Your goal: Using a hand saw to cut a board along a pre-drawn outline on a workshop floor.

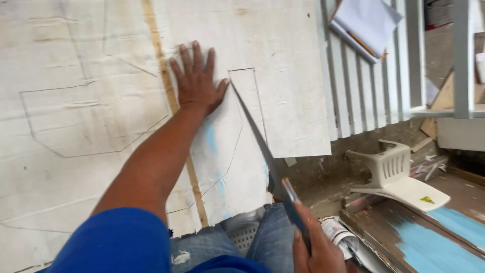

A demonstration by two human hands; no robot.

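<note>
1. The white board (101,126) is lying flat under the left hand's (196,81) spread fingers (195,53), taking up most of the view. It's looking pretty worn: scuffed white face, a tan strip running just left of the fingers, a pale blue smear below the palm, and pencilled outlines, one sitting just right of the thumb.

2. The handsaw (255,136) is running in a cut through the board, long thin dark blade slanting up, tip sitting right beside the left thumb. Its handle end is sitting in the right hand's (316,250) fingers at the board's ragged near edge.
</note>
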